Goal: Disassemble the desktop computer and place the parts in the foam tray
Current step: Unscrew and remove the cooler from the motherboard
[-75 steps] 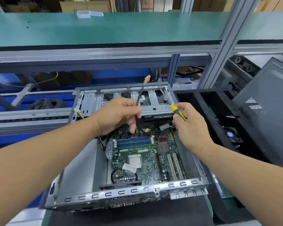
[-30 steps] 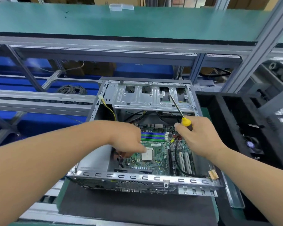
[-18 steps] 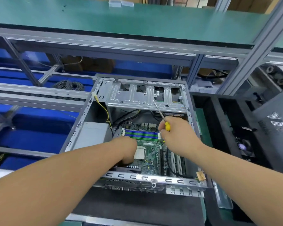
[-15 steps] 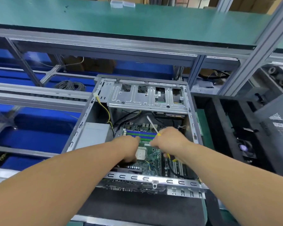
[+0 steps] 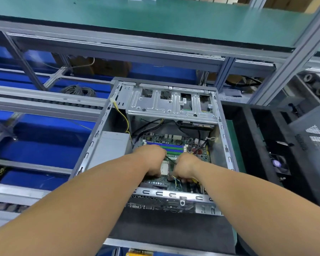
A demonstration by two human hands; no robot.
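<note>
Head view showed the desktop computer case (image 5: 107, 145) lying open on the table, with the motherboard (image 5: 175, 143) still mounted inside and the black foam tray (image 5: 248, 137) just to its right. My left hand (image 5: 151, 163) was curled down onto the board beside the CPU socket (image 5: 164, 168); what it gripped was hidden under the knuckles, so I could not tell. My right hand (image 5: 185, 169) was closed round the screwdriver (image 5: 171, 160), whose thin shaft ran up and left between both hands. I judged the step to be freeing a part or connector near the socket. To do it well, I needed the tip seated squarely before turning or prying, the left hand steadying the part and not the thin coloured wires (image 5: 176, 182) below, and no leverage against the memory slots (image 5: 166, 147).
</note>
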